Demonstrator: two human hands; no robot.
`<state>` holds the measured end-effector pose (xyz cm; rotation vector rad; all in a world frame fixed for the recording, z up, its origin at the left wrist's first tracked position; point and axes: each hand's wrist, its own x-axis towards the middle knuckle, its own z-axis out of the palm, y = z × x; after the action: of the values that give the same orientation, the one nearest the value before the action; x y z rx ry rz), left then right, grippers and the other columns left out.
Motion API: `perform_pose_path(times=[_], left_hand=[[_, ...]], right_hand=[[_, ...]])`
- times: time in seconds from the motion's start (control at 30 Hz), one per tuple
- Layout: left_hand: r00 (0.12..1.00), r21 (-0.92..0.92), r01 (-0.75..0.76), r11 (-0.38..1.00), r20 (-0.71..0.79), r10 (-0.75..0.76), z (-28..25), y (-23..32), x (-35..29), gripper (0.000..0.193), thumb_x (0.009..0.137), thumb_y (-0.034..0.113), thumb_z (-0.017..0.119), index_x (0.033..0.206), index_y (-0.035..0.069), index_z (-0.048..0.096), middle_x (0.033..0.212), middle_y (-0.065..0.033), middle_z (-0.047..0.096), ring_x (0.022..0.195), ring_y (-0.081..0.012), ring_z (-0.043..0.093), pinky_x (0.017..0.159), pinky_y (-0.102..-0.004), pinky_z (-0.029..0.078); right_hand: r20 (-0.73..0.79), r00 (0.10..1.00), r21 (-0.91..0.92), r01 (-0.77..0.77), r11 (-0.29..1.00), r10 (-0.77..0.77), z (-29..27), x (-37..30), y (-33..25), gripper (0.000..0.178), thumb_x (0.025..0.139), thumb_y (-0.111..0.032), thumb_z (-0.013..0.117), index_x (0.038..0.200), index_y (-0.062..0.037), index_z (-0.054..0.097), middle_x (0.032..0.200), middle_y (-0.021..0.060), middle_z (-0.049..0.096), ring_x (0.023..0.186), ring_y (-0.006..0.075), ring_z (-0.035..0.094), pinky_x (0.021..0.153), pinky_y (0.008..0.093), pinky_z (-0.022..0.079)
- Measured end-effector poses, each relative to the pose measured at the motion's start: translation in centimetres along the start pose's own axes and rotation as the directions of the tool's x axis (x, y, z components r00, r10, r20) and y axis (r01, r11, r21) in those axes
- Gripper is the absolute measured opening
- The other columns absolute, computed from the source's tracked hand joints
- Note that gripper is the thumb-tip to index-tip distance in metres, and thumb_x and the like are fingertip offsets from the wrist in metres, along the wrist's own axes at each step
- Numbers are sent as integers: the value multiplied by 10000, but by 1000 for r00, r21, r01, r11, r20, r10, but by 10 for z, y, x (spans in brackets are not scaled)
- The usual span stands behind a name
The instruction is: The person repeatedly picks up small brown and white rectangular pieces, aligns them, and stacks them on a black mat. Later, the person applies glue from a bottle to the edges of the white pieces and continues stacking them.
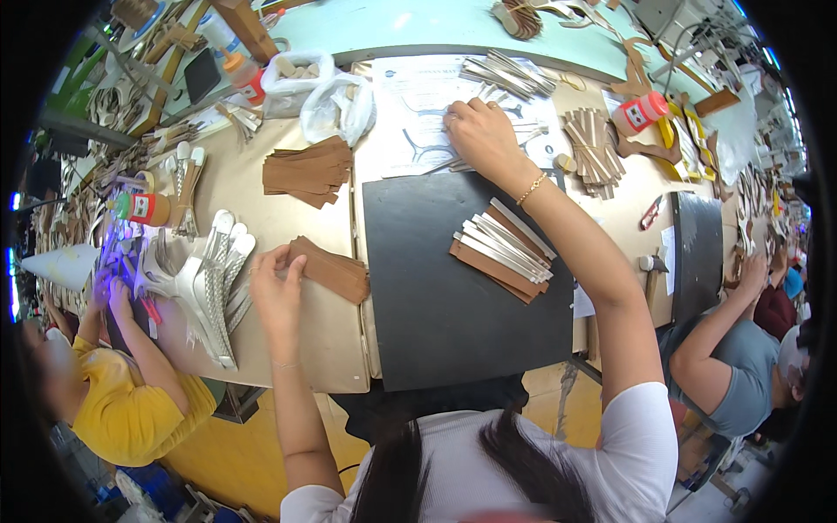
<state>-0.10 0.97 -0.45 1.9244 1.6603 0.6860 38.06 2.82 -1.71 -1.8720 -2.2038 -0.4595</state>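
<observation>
My left hand (276,283) is at the left end of a fanned stack of brown strips (331,272), thumb and fingers curled in against its edge. My right hand (485,138) reaches far forward over a printed sheet (410,109). Its fingers are curled down among thin silver strips (530,132) on that sheet, and the fingertips are hidden, so what they grip does not show. On the black mat (418,288) between my arms lies a loose pile of silver-faced and brown strips (504,253), touched by neither hand.
Beyond the left stack lie another brown stack (307,171) and plastic bags (338,109). Braided pale straps (205,283) lie at left. Red-labelled bottles (641,113) and bundled strips (593,152) stand or lie at right. Co-workers sit on both sides, one in a yellow shirt (139,405).
</observation>
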Motion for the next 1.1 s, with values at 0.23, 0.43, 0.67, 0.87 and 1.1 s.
perform_pose_path(times=[0.23, 0.43, 0.67, 0.87, 1.1], left_hand=[[998, -8, 48, 999, -28, -49, -1, 7, -1, 280, 782, 66, 792, 1018, -18, 667, 985, -126, 633, 896, -248, 635, 828, -353, 508], [997, -10, 59, 998, -38, -60, 0, 13, -3, 312, 792, 52, 784, 1065, -38, 663, 989, -134, 625, 887, -250, 624, 818, -355, 507], [1000, 8, 22, 1000, -13, -22, 0, 11, -5, 303, 826, 71, 755, 1092, -56, 686, 980, -145, 619, 873, -263, 619, 812, -357, 503], [998, -29, 16, 999, -64, -18, 1, 14, -6, 261, 806, 66, 769, 1038, -29, 696, 950, -120, 617, 845, -232, 602, 789, -342, 497], [992, -34, -69, 997, -106, 65, 5, 0, -3, 203, 792, 58, 778, 953, -14, 679, 922, -89, 610, 795, -190, 586, 757, -312, 498]], right_hand=[[-87, 988, 159, -110, 981, 125, 2, 17, -6, 136, 848, -135, 651, 924, -113, 761, 972, 33, 702, 931, 236, 654, 851, 419, 484], [-21, 984, 277, -164, 947, 177, -12, 23, -9, 136, 866, -134, 651, 972, -110, 732, 965, 54, 696, 920, 257, 651, 847, 419, 473], [-137, 930, 602, -195, 774, 341, -50, 26, -16, 141, 937, -122, 651, 1046, -54, 709, 1070, 89, 727, 992, 241, 688, 807, 334, 515], [-133, 852, 872, -143, 469, 507, -99, -9, -14, 169, 1002, -95, 573, 1131, 9, 608, 1036, 111, 725, 988, 188, 690, 878, 300, 510], [39, 822, 952, -204, 229, 569, -134, -88, -24, 155, 1024, -63, 533, 1171, -16, 555, 1058, 114, 694, 997, 167, 661, 888, 283, 497]])
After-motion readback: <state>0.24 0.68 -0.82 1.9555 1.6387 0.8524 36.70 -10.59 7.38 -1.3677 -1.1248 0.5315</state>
